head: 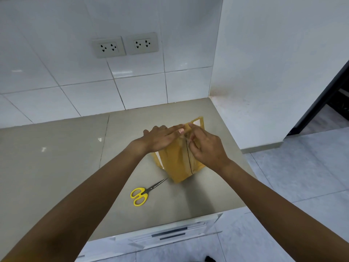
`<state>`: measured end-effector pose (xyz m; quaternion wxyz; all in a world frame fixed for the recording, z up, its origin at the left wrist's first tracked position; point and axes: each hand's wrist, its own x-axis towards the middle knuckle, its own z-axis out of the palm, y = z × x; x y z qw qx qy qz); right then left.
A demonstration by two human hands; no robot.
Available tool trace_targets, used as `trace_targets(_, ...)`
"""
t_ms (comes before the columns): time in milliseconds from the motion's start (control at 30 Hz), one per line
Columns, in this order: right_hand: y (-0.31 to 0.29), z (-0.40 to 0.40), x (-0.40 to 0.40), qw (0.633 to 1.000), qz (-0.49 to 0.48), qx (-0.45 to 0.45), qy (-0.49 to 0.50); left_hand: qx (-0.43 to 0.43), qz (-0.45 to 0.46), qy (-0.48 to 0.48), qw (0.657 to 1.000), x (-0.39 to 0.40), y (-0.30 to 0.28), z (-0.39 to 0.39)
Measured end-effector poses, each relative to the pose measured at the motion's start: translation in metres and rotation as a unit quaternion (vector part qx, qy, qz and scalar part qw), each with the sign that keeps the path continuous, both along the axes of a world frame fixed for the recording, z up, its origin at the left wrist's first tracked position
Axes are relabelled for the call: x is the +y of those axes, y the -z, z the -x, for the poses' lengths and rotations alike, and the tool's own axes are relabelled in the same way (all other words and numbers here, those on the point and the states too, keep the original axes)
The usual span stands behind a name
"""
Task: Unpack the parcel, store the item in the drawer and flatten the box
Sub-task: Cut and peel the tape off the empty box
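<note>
A small yellow-brown cardboard box (176, 163) stands on the grey countertop (75, 157), its top flaps meeting along a dark seam. My left hand (160, 138) lies flat on the left top flap, fingers stretched toward the far end. My right hand (205, 146) pinches at the seam near the far end, where a strip of tape or flap edge (198, 122) sticks up. The inside of the box is hidden. Below the counter's front edge is a white drawer front (170, 233).
Yellow-handled scissors (143, 192) lie shut on the counter just left of the box, blades pointing at it. A tiled wall with two sockets (125, 45) is behind. The counter ends at the right, with tiled floor (302, 176) beyond.
</note>
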<state>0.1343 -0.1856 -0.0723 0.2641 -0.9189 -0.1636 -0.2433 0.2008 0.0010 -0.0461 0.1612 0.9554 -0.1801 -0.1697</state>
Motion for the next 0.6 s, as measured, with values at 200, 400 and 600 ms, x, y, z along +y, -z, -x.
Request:
trace_targets(200, 0.004, 0.01, -0.003, 0.999, -0.048, 0.007, -0.024, 0.051, 0.026, -0.029, 0.998, -0.024, 0.006, 0.0)
trace_targets(400, 0.006, 0.003, -0.002, 0.992, -0.111, 0.045, -0.047, 0.077, 0.056, -0.055, 0.994, -0.023, 0.0, -0.008)
trace_targets(600, 0.008, 0.004, -0.01, 0.982, -0.173, 0.068, -0.047, 0.041, 0.053, -0.055, 0.996, -0.023, 0.006, -0.008)
